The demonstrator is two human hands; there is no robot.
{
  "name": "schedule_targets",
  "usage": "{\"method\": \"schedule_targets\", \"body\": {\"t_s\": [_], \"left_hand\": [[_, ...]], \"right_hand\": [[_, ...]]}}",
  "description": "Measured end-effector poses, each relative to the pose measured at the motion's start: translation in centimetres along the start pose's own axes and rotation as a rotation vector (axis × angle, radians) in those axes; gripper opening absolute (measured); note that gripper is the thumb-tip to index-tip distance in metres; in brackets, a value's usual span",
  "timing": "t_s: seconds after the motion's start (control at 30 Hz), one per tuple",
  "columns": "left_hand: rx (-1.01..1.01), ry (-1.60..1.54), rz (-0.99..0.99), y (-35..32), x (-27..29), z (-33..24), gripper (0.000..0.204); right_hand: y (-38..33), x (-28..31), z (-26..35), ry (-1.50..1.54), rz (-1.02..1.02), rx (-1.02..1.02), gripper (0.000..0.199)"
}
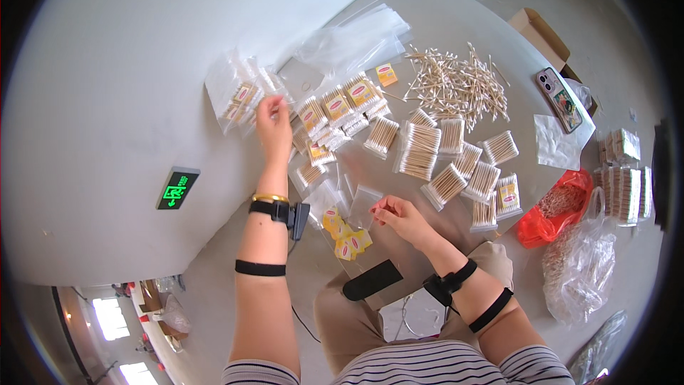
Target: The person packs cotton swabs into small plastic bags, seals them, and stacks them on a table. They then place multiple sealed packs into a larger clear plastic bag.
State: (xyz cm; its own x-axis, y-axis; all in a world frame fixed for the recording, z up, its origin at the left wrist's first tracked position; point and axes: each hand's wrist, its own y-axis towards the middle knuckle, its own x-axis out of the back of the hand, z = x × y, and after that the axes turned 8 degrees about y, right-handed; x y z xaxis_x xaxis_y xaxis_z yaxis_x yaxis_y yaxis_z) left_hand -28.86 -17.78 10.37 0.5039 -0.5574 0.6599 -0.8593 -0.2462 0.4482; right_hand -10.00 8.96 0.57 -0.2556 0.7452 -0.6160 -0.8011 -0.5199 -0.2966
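Observation:
My left hand (273, 122) reaches to the table's left side, fingers curled beside a large clear bag (231, 93) with labelled swab packs in it. Whether its fingertips grip anything is hidden. Nearer to me, my right hand (403, 221) has thumb and fingers pinched together over the edge of a small clear bag (362, 203); what they hold cannot be made out. Yellow paper labels (349, 242) lie just left of it. Labelled cotton swab packs (336, 105) are piled between the hands, and unlabelled swab bundles (419, 148) lie farther right.
Loose cotton swabs (459, 85) are heaped at the back, beside empty clear bags (356, 41). A phone (559, 100) lies at the table's right edge. Beyond that edge are a red bag (556, 210), a clear sack (581, 264) and stacked packs (622, 189). A wall stands left.

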Motion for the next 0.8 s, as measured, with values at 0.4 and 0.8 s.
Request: {"method": "schedule_targets", "body": {"t_s": [0.4,0.8], "left_hand": [[-0.066,0.815,1.031,8.7,-14.4,-9.6,0.08],[-0.141,0.954,0.949,10.6,-11.8,-14.1,0.082]], "right_hand": [[0.3,-0.3,-0.8,0.018,-0.026,0.01,0.017],[0.7,0.0,-0.3,0.069,-0.04,0.065,0.018]]}}
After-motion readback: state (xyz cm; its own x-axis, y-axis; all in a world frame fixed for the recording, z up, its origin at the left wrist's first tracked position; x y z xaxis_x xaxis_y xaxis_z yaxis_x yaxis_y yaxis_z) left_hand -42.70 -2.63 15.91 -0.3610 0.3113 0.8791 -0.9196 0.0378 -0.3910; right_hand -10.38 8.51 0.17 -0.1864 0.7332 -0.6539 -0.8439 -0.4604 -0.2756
